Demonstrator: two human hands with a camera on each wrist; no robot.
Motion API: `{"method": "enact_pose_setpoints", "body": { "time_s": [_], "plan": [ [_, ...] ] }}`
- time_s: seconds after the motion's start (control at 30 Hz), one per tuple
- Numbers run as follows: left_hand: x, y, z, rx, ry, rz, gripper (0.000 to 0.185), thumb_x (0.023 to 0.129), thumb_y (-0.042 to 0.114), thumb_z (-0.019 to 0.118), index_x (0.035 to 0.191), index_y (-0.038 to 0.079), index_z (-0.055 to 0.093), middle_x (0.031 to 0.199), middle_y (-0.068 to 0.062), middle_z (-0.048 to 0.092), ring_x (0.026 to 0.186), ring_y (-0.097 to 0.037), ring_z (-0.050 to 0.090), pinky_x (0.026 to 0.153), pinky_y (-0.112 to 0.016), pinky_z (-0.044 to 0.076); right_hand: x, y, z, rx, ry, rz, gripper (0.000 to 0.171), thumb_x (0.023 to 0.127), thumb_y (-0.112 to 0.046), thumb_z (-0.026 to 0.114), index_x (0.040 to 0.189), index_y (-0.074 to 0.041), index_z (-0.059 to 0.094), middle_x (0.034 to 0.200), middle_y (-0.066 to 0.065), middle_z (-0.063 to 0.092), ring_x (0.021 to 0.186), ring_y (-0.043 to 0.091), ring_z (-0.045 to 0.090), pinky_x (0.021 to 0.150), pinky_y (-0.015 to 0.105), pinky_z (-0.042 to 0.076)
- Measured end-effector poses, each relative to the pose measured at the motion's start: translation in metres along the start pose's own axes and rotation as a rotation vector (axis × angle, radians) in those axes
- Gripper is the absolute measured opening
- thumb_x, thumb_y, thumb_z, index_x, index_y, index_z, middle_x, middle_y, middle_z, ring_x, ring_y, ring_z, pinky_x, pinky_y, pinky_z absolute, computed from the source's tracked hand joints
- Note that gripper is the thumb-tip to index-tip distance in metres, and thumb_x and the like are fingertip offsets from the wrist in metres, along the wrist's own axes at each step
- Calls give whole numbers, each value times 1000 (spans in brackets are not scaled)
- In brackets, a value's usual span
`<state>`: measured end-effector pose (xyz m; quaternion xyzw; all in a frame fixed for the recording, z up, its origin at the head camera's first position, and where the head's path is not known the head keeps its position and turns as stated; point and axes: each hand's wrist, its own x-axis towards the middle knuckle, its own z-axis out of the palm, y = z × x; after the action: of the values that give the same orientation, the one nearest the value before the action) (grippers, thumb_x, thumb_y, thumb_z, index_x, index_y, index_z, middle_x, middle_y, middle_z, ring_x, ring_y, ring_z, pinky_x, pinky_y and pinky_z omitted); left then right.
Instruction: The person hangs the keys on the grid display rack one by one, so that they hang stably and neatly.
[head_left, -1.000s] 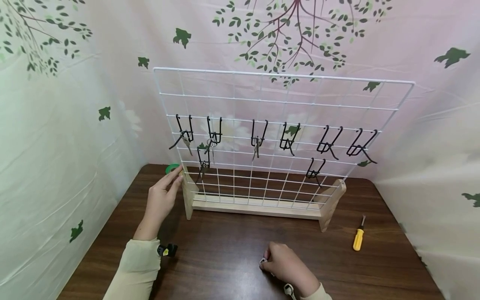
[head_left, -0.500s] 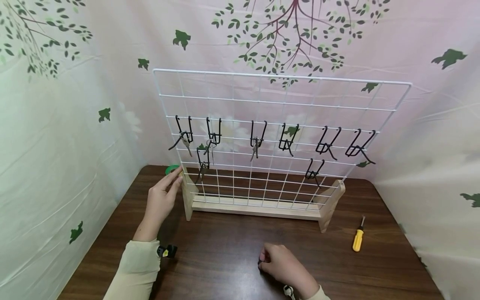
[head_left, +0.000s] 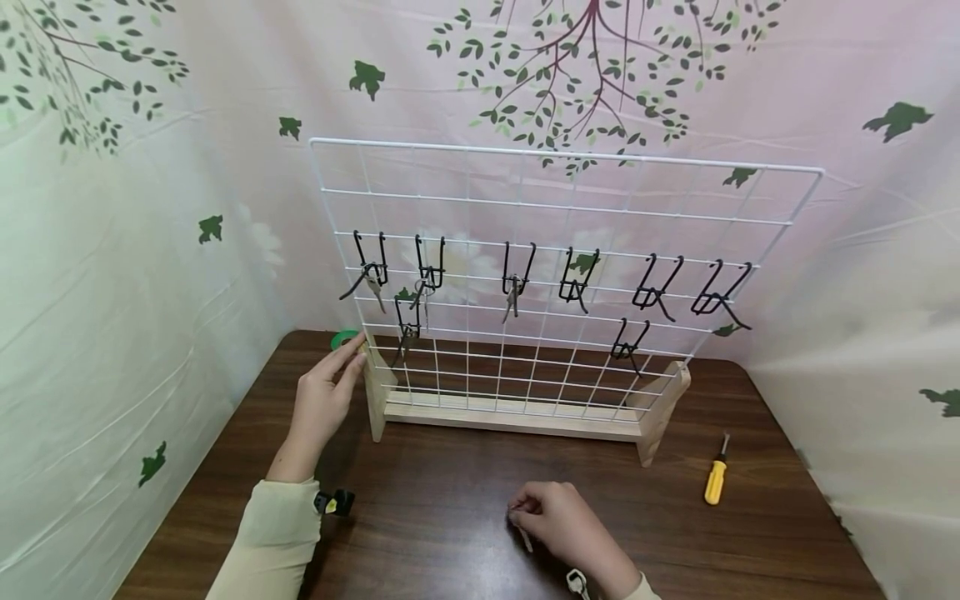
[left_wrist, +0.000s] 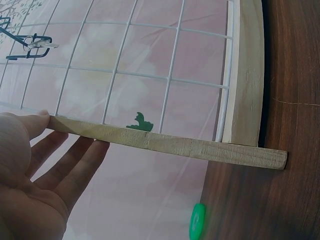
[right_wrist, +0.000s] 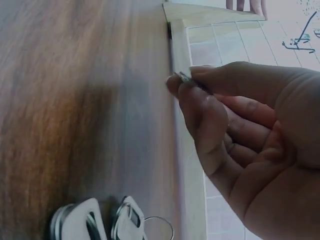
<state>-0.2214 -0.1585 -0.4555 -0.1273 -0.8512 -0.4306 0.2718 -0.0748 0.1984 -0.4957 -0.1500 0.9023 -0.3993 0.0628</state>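
head view above, wrist views close, sharing rack (head_left: 525, 408)

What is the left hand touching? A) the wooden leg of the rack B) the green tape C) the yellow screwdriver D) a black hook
A: the left hand rests its straight fingers against the rack's wooden leg, far from the screwdriver.

A small silver key (head_left: 522, 536) is pinched between the right thumb and fingertips, raised just above the dark worktop, its blade hanging down and tilted (only its metal edge (right_wrist: 186, 78) shows at the wrist). The white wire rack (head_left: 555, 275) stands upright on wooden feet, its left foot (left_wrist: 165, 143) touched by straight fingers.
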Motion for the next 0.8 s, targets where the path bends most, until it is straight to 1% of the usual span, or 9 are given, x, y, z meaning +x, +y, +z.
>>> {"method": "enact_pose_setpoints", "body": {
  "time_s": [0.07, 0.23, 0.3, 0.37, 0.5, 0.57, 0.67, 0.8],
  "plan": [
    [0, 0, 0, 1, -1, 1, 40, 109, 16, 64, 149, 16, 65, 146, -15, 69, 135, -37, 67, 102, -57, 57, 0, -3, -1, 21, 4, 7, 5, 94, -15, 82, 89, -15, 79, 80, -6, 79, 69, -8, 62, 61, 17, 53],
    [1, 1, 0, -5, -2, 1, 40, 109, 17, 64, 149, 16, 65, 146, -15, 69, 135, -38, 66, 104, -57, 56, 0, -9, -5, 154, 1, 29, 8, 95, -21, 81, 92, -14, 81, 83, -2, 80, 69, -5, 64, 61, 18, 56],
    [1, 1, 0, -8, -3, 1, 40, 109, 17, 64, 149, 16, 65, 146, -15, 69, 136, -37, 66, 104, -57, 56, -1, -12, -7, 208, 9, 24, 10, 96, -23, 81, 95, -14, 82, 86, 0, 81, 71, -4, 65, 63, 18, 57],
    [1, 1, 0, -11, -3, 0, 40, 109, 17, 64, 149, 17, 65, 146, -14, 69, 136, -37, 66, 104, -57, 56, -2, -17, -11, 257, 25, 0, 13, 97, -24, 80, 100, -12, 81, 89, 3, 81, 72, -3, 66, 65, 20, 59],
    [1, 1, 0, -10, -2, 0, 40, 109, 17, 64, 149, 16, 65, 146, -14, 69, 135, -36, 67, 103, -57, 56, -5, -31, -20, 327, 84, -59, 16, 101, -23, 76, 109, -11, 80, 95, 8, 81, 74, 2, 70, 68, 25, 64],
    [0, 1, 0, -11, -3, 0, 40, 109, 17, 64, 149, 16, 65, 146, -15, 69, 135, -36, 67, 104, -57, 56, -6, -39, -25, 359, 117, -84, 15, 102, -22, 74, 113, -12, 79, 97, 9, 81, 76, 6, 73, 70, 28, 65],
    [0, 1, -1, -12, -1, 1, 40, 109, 16, 64, 148, 15, 66, 145, -15, 69, 135, -37, 67, 105, -57, 56, -8, -49, -34, 389, 183, -132, 14, 103, -18, 73, 114, -13, 79, 97, 9, 81, 76, 10, 76, 71, 32, 67],
    [-1, 0, -1, -12, 1, 2, 40, 109, 16, 65, 148, 14, 66, 145, -16, 70, 135, -38, 66, 107, -58, 56, -10, -63, -47, 408, 289, -218, 14, 101, -9, 74, 114, -9, 79, 94, 10, 80, 74, 10, 76, 68, 34, 67]
  ]
}}
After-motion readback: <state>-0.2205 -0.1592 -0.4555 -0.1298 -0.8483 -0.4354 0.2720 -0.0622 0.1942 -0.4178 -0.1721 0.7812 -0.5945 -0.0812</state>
